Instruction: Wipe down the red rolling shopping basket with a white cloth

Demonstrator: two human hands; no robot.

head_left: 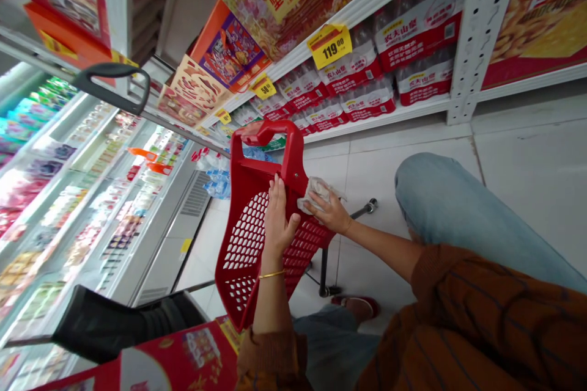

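Note:
A red plastic shopping basket (245,214) with slotted walls and a handle stands on a dark wheeled frame before me. My left hand (279,220), a gold bangle at the wrist, reaches over the basket's opening. Its fingers are stretched out and its thumb apart. The fingertips lie at the rim below the handle; whether they press on it I cannot tell. On the basket's right outer side, my right hand (331,211) holds a crumpled whitish cloth (317,189) against the red plastic near the handle's base.
Red-labelled bottle packs (369,101) and boxed nuts line the shelf ahead. A refrigerated display (92,208) runs along the left. A grey handle (114,85) on a long bar and a dark object (119,324) are at left. My bent knee (431,195) is at right.

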